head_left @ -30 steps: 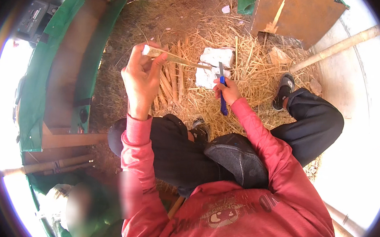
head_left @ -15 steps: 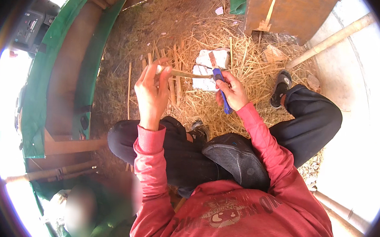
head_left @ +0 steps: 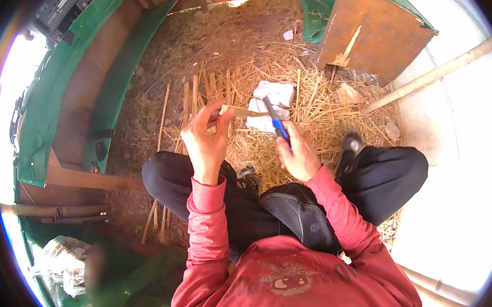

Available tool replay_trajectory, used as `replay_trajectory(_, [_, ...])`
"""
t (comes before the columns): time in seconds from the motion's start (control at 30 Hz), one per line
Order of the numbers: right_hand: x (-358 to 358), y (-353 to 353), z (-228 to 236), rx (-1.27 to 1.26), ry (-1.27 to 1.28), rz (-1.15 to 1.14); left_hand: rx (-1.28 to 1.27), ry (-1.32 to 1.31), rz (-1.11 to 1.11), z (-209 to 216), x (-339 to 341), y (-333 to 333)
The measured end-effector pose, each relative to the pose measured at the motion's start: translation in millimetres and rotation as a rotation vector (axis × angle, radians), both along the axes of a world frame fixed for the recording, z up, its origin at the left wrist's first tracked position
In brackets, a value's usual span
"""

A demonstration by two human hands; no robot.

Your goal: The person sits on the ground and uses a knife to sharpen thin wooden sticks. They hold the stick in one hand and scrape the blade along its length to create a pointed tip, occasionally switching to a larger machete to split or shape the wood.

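Note:
Out in front of me, my left hand (head_left: 206, 143) pinches one end of a thin, pale strip of wood or bamboo (head_left: 249, 112), held roughly level. My right hand (head_left: 300, 154) is wrapped around a knife with a blue handle (head_left: 281, 130). Its dark blade (head_left: 269, 107) points up and away from me and crosses the strip's right end; I cannot tell whether the edge touches it. Below and beyond the strip, white blocks (head_left: 276, 92) lie on the straw.
Loose straw (head_left: 321, 96) covers the ground around the blocks. Several wood strips (head_left: 194, 92) lie to the left. A brown board (head_left: 374, 35) stands far right, near a bamboo pole (head_left: 431, 76). Green sheeting (head_left: 113, 85) and boards line the left. My bent knees flank the work.
The knife has turned, its handle now slanting more toward my right palm and its blade across the strip's end. The whole view has shifted, so both hands appear lower.

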State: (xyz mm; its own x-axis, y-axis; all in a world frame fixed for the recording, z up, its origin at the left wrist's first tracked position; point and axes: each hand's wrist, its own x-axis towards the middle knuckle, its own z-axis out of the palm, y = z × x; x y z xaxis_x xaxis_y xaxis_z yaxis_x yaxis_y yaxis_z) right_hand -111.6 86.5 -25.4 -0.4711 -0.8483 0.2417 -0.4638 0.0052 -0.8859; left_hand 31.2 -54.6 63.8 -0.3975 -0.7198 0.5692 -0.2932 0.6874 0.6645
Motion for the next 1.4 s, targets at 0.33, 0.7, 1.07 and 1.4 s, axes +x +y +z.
replay_trajectory(0.33, [46.3, -29.3, 38.1, 0.051, 0.261, 0.023, 0.143, 0.107, 0.058, -25.0, 16.4, 5.8])
replay_trajectory(0.7, [42.7, -61.5, 7.5, 0.081, 0.323, 0.015, 0.118, 0.127, 0.155, -26.6, 17.4, 3.9])
replay_trajectory(1.07, [24.3, -52.6, 0.3, 0.199, 0.353, 0.003, 0.089, 0.163, 0.051, -29.0, 5.1, 10.3])
replay_trajectory(1.4, [-26.2, -92.3, -104.5, 0.5, 0.472, 0.02, 0.109, 0.167, 0.049, -28.1, -2.4, 15.6])
